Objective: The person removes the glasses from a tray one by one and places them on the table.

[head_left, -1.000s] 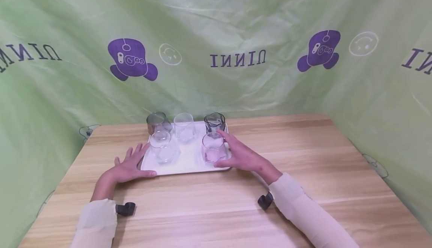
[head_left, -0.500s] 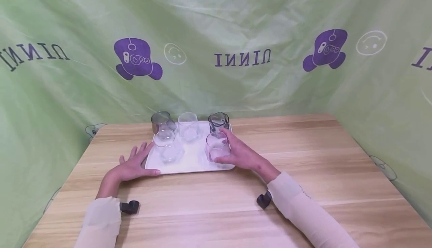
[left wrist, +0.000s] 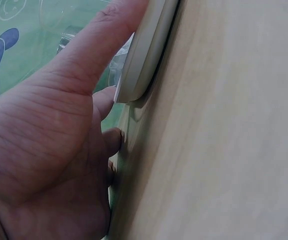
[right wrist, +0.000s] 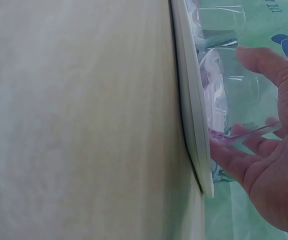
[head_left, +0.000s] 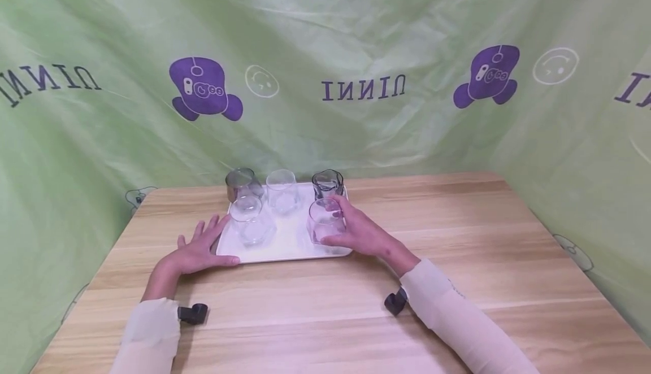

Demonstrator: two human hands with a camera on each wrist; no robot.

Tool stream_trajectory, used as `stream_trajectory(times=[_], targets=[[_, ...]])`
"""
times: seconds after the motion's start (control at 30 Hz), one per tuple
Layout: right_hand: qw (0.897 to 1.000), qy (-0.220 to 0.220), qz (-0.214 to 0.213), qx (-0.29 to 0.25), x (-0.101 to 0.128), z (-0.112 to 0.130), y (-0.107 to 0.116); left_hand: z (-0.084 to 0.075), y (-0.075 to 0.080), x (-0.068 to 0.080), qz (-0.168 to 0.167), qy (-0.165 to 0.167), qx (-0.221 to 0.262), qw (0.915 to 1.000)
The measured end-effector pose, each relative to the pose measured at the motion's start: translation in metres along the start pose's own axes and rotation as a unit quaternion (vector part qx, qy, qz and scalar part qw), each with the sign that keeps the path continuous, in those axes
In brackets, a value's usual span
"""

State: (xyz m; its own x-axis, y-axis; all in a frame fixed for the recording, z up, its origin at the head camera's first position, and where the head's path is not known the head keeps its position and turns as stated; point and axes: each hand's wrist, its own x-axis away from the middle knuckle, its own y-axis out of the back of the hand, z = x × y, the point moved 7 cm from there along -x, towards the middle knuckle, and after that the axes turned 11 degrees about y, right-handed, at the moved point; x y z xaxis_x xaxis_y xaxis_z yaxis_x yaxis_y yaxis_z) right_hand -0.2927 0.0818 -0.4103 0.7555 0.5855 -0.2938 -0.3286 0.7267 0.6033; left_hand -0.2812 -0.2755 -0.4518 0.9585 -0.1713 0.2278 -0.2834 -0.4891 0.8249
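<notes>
My right hand (head_left: 363, 233) holds a clear, pink-tinted drinking glass (head_left: 319, 228) at the front right of a white tray (head_left: 285, 244). In the right wrist view its thumb lies along one side of the glass (right wrist: 239, 85), with fingers (right wrist: 234, 160) curled around the other. My left hand (head_left: 195, 254) spreads at the tray's front left corner, thumb along the front edge, other fingers fanned beside the left edge. Nearest to it on the tray stands a clear glass (head_left: 249, 230). The left wrist view shows the thumb (left wrist: 99, 45) against the tray's side (left wrist: 146, 55).
Along the back of the tray stand a smoky grey glass (head_left: 241, 186), a clear glass (head_left: 282, 190) and a dark wavy-rimmed glass (head_left: 327, 185). The wooden table (head_left: 305, 317) reaches back to a green printed curtain (head_left: 356, 131).
My right hand has come in around the pink-tinted glass, its thumb and fingers now overlapping the sides. The left hand keeps its place at the tray corner. The head view has shifted slightly.
</notes>
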Motion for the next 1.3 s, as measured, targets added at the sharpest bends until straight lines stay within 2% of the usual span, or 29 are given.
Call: stream_trajectory(times=[0.47, 0.87, 1.07, 1.3], targets=[[1.0, 0.001, -0.015, 0.003, 0.0, -0.002, 0.003, -0.007, 0.004, -0.002, 0.012, 0.011, -0.014, 0.9998], [0.999, 0.013, -0.029, 0.004, 0.001, 0.003, 0.01, -0.003, 0.002, -0.001, 0.015, 0.021, -0.011, 0.9996], [0.999, 0.001, -0.052, 0.016, 0.005, 0.004, 0.02, -0.001, 0.002, 0.001, 0.012, 0.019, -0.009, 0.9997], [0.996, -0.018, -0.085, 0.002, 0.015, -0.004, 0.041, 0.0, 0.002, 0.0, 0.013, 0.018, -0.01, 0.9997]])
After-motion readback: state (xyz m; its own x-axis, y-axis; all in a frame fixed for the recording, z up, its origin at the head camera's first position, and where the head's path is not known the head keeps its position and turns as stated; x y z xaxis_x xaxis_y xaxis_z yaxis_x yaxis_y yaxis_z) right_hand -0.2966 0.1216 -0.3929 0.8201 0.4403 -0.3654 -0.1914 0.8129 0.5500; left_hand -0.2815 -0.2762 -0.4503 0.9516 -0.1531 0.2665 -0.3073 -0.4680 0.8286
